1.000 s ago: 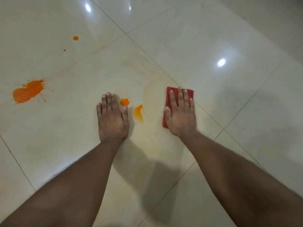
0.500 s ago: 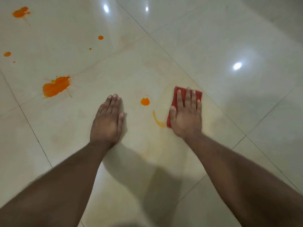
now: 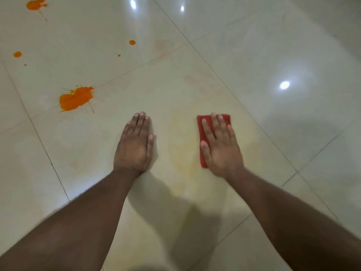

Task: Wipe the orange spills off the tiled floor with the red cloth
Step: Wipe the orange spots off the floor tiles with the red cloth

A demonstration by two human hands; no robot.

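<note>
Orange marks are spread over the left part of the tiled floor [image 3: 244, 61], which is glossy and pale cream with thin grout lines. At the far left top there is one splash with a thin tail [image 3: 36, 4]. Below it a small round drop [image 3: 17, 54] lies near the left edge, with a tiny speck just under it. Nearer to me is the biggest spill [image 3: 75, 99], a wide splash with short rays around it; it sits close to a grout line. More to the right and further away I see a small round dot [image 3: 132, 42] and a very small speck [image 3: 119, 55] below it.

Then comes my left hand [image 3: 136, 145]. It rests flat on the floor, palm down, with the fingers straight and kept close together, and it holds nothing. The big spill is up and to the left of this hand, apart from it.

Between my two hands the tile shows a faint yellowish smear [image 3: 183, 145], like a thin film.

My right hand [image 3: 219, 147] is also flat, with the fingers straight and a little spread. It presses on the red cloth [image 3: 203, 133], which is folded into a long rectangle and lies on the same tile. Its left edge and far end show beside and beyond my fingers.

Bright light spots reflect on the floor at the right.
</note>
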